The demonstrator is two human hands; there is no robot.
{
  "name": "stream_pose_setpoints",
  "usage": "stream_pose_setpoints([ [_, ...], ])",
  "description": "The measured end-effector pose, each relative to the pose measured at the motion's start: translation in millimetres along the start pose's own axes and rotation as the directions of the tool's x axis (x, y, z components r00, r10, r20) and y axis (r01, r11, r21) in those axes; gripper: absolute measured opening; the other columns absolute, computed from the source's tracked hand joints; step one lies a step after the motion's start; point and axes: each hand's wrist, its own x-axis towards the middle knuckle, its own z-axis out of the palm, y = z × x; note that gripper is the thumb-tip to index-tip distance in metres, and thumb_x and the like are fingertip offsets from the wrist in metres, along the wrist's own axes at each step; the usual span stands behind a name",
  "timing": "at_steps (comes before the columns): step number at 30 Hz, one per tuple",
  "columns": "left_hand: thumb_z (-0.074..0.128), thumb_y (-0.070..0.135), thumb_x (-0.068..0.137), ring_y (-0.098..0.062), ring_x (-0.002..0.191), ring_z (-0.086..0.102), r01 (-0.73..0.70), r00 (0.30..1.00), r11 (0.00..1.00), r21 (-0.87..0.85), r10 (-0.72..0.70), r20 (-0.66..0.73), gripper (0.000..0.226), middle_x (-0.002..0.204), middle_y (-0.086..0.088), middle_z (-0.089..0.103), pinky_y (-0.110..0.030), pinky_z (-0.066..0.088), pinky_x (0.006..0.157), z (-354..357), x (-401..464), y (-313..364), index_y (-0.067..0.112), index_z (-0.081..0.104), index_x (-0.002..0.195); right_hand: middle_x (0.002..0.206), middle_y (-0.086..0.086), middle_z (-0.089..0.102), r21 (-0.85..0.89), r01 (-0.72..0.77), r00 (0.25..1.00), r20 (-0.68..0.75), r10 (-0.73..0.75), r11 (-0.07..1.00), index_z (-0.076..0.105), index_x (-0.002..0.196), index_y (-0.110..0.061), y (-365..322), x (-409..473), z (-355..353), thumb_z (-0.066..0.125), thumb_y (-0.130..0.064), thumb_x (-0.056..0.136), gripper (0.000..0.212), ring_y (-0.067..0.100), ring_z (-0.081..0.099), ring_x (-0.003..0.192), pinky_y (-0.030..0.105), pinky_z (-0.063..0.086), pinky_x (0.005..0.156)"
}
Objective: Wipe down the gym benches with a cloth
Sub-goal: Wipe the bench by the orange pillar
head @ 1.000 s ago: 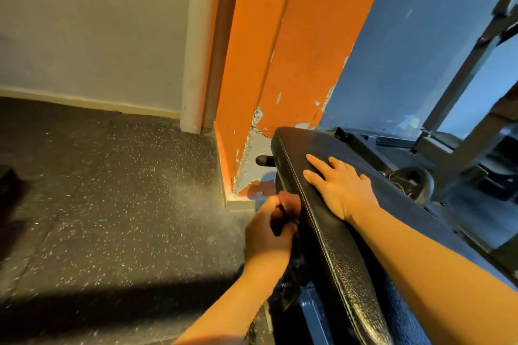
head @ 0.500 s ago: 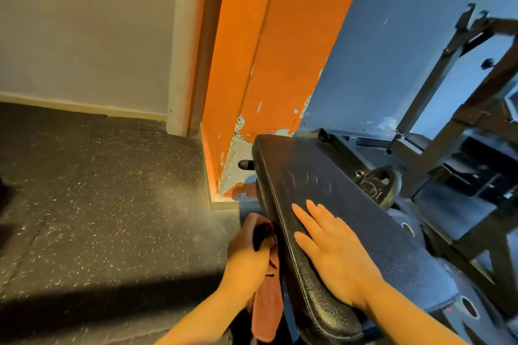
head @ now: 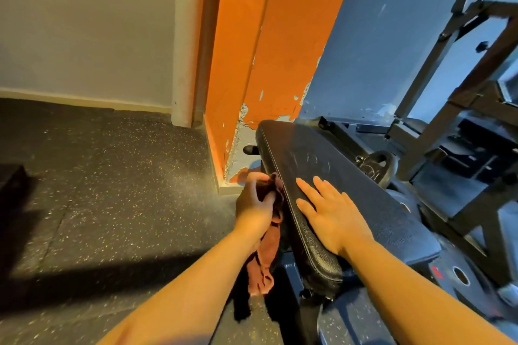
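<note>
Nearest the viewer, two bare forearms are seen reaching forward. The left hand (head: 253,200) is curled round a reddish-brown cloth (head: 267,249), which is gripped at its upper end and pressed against the left side edge of the black padded bench (head: 350,176); the rest of the cloth is left hanging below that hand, beside the bench frame. Just to the right of it, the right hand (head: 333,216) is laid flat on the bench top, fingers straight and slightly spread, nothing being held. Faint streaks are visible on the upholstery just beyond the right hand's fingertips. To the left of the left hand, a dark speckled rubber floor (head: 112,190) is seen. Beyond the left hand, an orange pillar (head: 269,50) with chipped paint stands at the far end of the bench. To the right of the right hand, a black weight plate (head: 377,166) is partly hidden behind the bench, and farther right a dark metal rack (head: 448,98) is set against a blue wall (head: 392,36).
</note>
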Motion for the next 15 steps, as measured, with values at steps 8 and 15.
stream_pose_setpoints([
  [8, 0.058, 0.000, 0.086, -0.012, 0.099, 0.060, -0.132, 0.991, 0.991, -0.008, 0.132, 0.031, 0.030, 0.102, 0.002, 0.063, -0.028, 0.048, 0.089, 7.2, -56.3, -11.4, 0.028, 0.058, 0.094, 0.161, -0.002, -0.011, 0.001, -0.071, 0.996, 0.050, 0.071, 0.997, -0.004, 0.146, -0.052, 7.2, -79.1, 2.1, 0.009, -0.066, 0.090, 0.060, 0.021, -0.012, 0.148, 0.042, -0.002, 0.120],
  [15, 0.056, 0.003, 0.090, -0.013, 0.091, 0.063, -0.073, 0.997, 0.996, -0.060, 0.075, 0.025, 0.027, 0.095, 0.002, 0.066, -0.031, 0.051, 0.083, 6.1, -79.9, 1.5, 0.030, 0.058, 0.087, 0.162, -0.001, -0.006, -0.003, -0.171, 0.983, 0.071, 0.170, 0.985, -0.002, 0.146, -0.055, 14.0, -40.6, -0.2, 0.016, -0.066, 0.094, 0.056, 0.023, -0.007, 0.149, 0.053, 0.000, 0.117],
])
